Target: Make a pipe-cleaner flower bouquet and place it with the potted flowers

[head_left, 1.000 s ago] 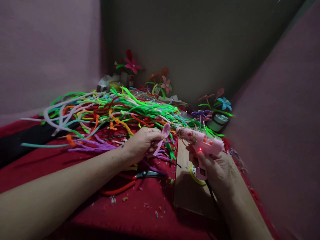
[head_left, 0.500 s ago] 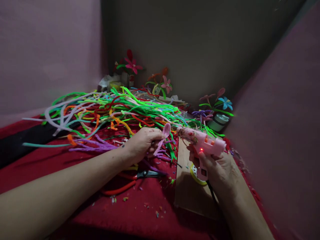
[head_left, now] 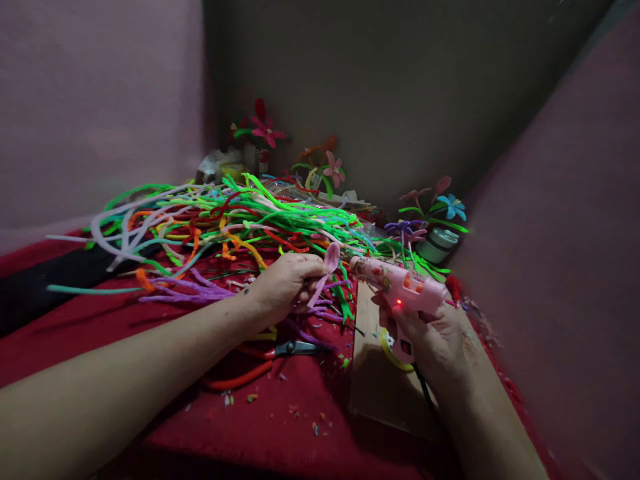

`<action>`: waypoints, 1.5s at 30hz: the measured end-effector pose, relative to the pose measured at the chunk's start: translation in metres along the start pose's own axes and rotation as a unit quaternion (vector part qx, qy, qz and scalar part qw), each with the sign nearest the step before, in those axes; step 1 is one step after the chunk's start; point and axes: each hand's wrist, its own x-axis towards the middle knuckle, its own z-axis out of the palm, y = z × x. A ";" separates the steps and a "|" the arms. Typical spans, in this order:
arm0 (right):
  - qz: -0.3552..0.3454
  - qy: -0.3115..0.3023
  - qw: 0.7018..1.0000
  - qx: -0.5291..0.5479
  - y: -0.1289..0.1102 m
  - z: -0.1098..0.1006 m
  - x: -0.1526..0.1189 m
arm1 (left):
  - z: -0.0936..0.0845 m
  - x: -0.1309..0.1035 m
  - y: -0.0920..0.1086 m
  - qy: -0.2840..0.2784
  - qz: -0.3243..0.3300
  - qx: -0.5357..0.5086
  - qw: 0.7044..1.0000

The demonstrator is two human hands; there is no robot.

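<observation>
Between the thumb and fingers of my left hand (head_left: 290, 283) is a pink pipe-cleaner petal (head_left: 331, 259), its narrow tail hanging below the fingertips. My right hand (head_left: 435, 340) is wrapped round the handle of a pink glue gun (head_left: 400, 283) with a lit red light on its side. The gun's nozzle points left toward the petal, with a small gap between them. Below my left hand, red-handled scissors (head_left: 295, 348) lie on the red cloth (head_left: 240, 427).
A tangled heap of coloured pipe cleaners (head_left: 280, 210) spreads behind my hands. Pipe-cleaner flowers (head_left: 267, 130) stand at the back, and a pale green jar (head_left: 437, 245) at the right. Under the glue gun lie a wooden board (head_left: 373, 393) and a yellow-rimmed roll (head_left: 393, 353).
The glue gun in my right hand has shifted slightly left and down, nearer the petal. The petal in my left hand has tipped a little left and lifted slightly.
</observation>
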 end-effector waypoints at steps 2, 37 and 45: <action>-0.005 0.010 1.000 -0.004 0.000 0.000 0.000 | 0.000 0.000 0.000 0.001 -0.001 -0.002 1.000; 0.001 0.000 1.000 -0.030 0.005 -0.004 0.000 | -0.003 0.003 -0.004 0.006 -0.029 -0.064 0.997; 0.009 0.011 0.999 -0.036 0.006 -0.002 -0.001 | -0.004 0.004 -0.004 0.023 -0.015 -0.055 0.998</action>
